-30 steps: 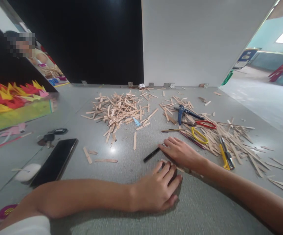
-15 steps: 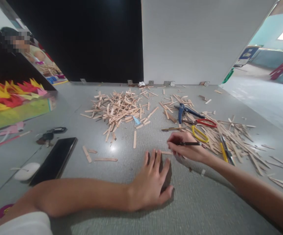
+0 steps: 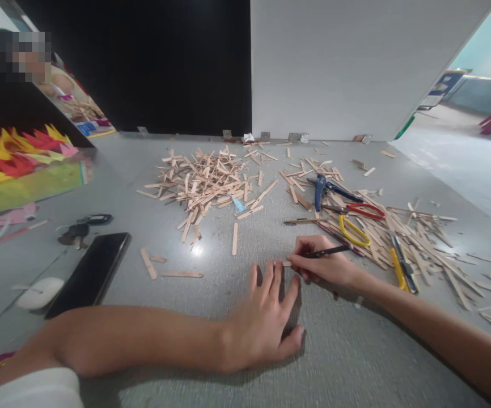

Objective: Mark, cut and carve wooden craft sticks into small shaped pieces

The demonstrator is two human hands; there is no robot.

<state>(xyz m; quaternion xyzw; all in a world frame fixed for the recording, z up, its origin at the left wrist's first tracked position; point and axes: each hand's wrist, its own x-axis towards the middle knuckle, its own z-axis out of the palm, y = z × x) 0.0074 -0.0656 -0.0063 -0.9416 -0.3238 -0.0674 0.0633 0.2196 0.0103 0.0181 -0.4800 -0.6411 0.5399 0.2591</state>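
Faced a black panel (image 3: 143, 68) and a white panel (image 3: 347, 68) across a grey tabletop (image 3: 211, 328), with a heap of wooden sticks (image 3: 207, 187) beyond the hands and blue-handled pliers (image 3: 320, 192) and a yellow cutter (image 3: 397, 271) off to the right. Laid the fingertips of the left hand (image 3: 265, 317) over one end of a wooden piece (image 3: 287, 264), flat on the tabletop and reaching toward the right hand (image 3: 324, 264). Spread the left fingers, palm down, clasping nothing; pinched a black pen (image 3: 328, 251) in the right, aslant, rear end toward the wrist. Could not make out any contact between pen tip and wood behind the fingers.

Judged the wooden piece very light, stiff and thin, liable to snap under a hard bend and to swivel under the pen; best pressed flat near one end, or lifted by its long edges. Judged the pen light, rigid and perhaps slippery, best pinched low on the barrel. Saw pale, narrow wood, mostly covered by fingers, and a slim, dark, straight barrel.
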